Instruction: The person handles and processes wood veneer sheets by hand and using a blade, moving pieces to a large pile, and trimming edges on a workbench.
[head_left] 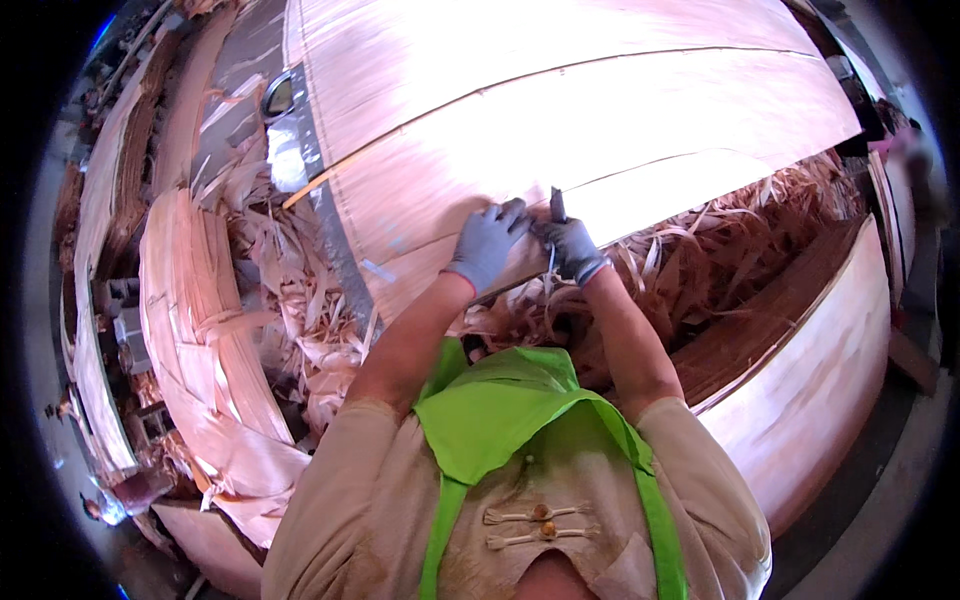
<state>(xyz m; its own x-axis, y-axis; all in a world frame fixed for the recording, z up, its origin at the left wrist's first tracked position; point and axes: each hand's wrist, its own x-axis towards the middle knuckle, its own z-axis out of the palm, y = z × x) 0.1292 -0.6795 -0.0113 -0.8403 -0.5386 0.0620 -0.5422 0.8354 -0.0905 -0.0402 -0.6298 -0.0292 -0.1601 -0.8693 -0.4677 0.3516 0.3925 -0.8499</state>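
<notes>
Both hands at veneer sheet (560,130) near edge: left hand (487,243) pressing flat, right hand (572,247) gripping blade (556,205).

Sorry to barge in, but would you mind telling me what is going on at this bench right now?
A person in a green apron is working on a large thin sheet of wood veneer spread over the bench. The gloved left hand presses flat on the sheet's near edge, while the gloved right hand grips a small dark-bladed cutting tool held against that same edge. Curled veneer scraps are heaped below the edge, with stacks of veneer sheets on either side.
</notes>
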